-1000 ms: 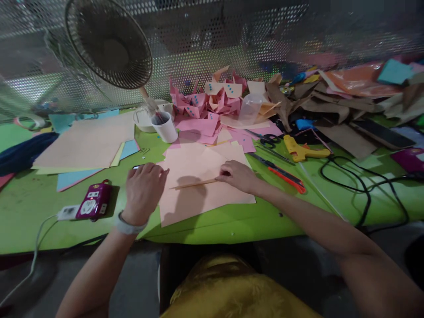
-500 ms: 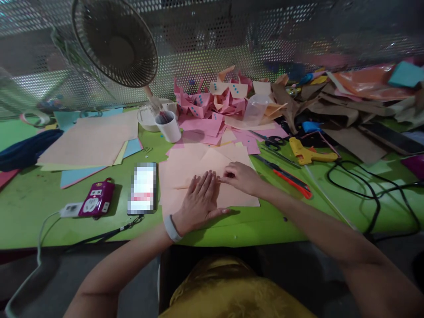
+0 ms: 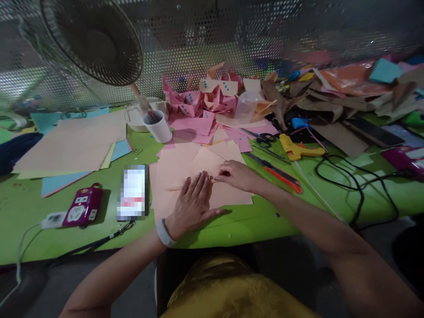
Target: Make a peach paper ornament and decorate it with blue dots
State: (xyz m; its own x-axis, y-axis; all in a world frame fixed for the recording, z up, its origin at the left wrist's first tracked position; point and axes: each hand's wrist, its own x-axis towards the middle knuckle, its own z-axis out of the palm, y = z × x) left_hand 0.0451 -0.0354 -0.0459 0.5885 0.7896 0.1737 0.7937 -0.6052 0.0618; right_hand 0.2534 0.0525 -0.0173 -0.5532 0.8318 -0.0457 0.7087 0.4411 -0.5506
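Peach paper sheets [image 3: 232, 194] lie on the green table in front of me, with a raised fold or edge running across the middle. My left hand [image 3: 194, 201] rests flat on the paper, fingers stretched out and thumb spread to the right. Beside its fingertips, my right hand [image 3: 236, 176] is curled, its thumb and forefinger closed at the paper's fold. Just what lies between those fingertips is partly hidden.
Left are a phone [image 3: 133, 192], a purple power socket [image 3: 84, 205] and stacked paper [image 3: 73, 141]. A white cup [image 3: 158, 128] and pink paper shapes [image 3: 185, 101] stand behind. Right lie a box cutter [image 3: 283, 179], scissors [image 3: 263, 139], yellow glue gun [image 3: 298, 149] and black cable [image 3: 357, 181].
The whole view has swung right, so things appear further left. Both hands keep nearly the same place on the paper.
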